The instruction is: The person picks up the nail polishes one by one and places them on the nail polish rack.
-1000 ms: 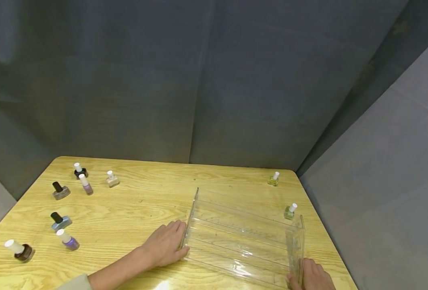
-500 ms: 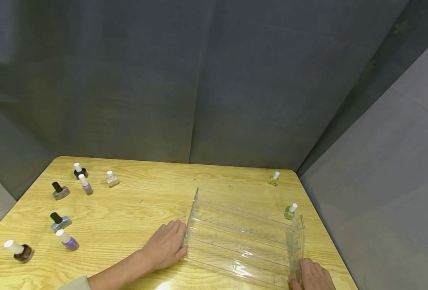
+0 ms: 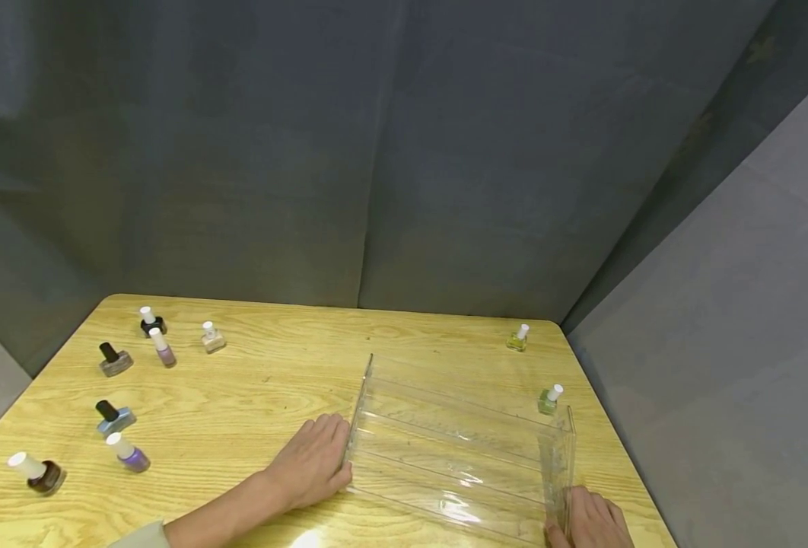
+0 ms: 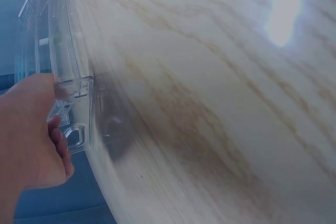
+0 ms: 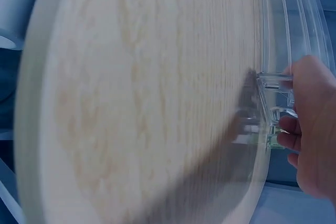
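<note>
A clear plastic tiered display rack (image 3: 445,457) sits on the wooden table in the head view, angled slightly with its right end nearer me. My left hand (image 3: 311,464) grips its left side panel, thumb at the front corner. The right side panel is held by my right hand (image 3: 592,521), partly cut off by the frame's lower edge. In the left wrist view, the left hand (image 4: 34,135) has its fingers curled at the rack's cut-out end panel (image 4: 79,124). Fingers of the right hand (image 5: 315,129) wrap the opposite end panel (image 5: 270,90) in the right wrist view.
Behind the rack's right end stands a green nail polish bottle (image 3: 547,401), with a yellow one (image 3: 516,342) farther back. Several more bottles are spread over the table's left side, among them a purple one (image 3: 134,460) and a dark brown one (image 3: 49,479). Dark cloth (image 3: 240,152) hangs behind.
The left thumb has drawn back slightly to the left at the rack's edge. The rack, the right hand and the bottles stay in place.
</note>
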Tool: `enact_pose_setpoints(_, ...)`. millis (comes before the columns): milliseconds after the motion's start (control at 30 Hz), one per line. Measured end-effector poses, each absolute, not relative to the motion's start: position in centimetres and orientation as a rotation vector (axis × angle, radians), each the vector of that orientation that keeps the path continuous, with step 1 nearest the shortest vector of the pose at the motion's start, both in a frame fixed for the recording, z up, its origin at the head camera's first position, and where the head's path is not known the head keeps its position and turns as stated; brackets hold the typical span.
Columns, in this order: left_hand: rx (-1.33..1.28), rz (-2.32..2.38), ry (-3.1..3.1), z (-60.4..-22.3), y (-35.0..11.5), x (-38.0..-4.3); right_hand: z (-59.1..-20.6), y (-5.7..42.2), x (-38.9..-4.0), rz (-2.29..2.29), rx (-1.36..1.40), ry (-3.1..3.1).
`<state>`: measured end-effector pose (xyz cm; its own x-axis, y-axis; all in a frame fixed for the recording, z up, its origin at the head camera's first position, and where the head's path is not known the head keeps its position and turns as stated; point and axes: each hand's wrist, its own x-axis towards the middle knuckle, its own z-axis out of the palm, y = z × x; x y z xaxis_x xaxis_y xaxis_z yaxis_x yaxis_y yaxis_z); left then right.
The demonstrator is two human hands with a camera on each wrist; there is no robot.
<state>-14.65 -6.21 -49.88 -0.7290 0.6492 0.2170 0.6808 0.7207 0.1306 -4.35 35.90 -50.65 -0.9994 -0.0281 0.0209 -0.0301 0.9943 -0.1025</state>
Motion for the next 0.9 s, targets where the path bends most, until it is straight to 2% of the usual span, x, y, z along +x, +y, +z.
enact_pose_setpoints(433,-1.042,-0.187,-2.604,-48.6,-7.8,-15.5,-50.4,35.2,-6.4,0.044,0.184,-2.986)
enact_pose_setpoints(900,-0.94,-0.116,-2.615,-46.8,-10.0,-17.2,-48.1,33.7,-10.4,0.028,0.442,-2.778)
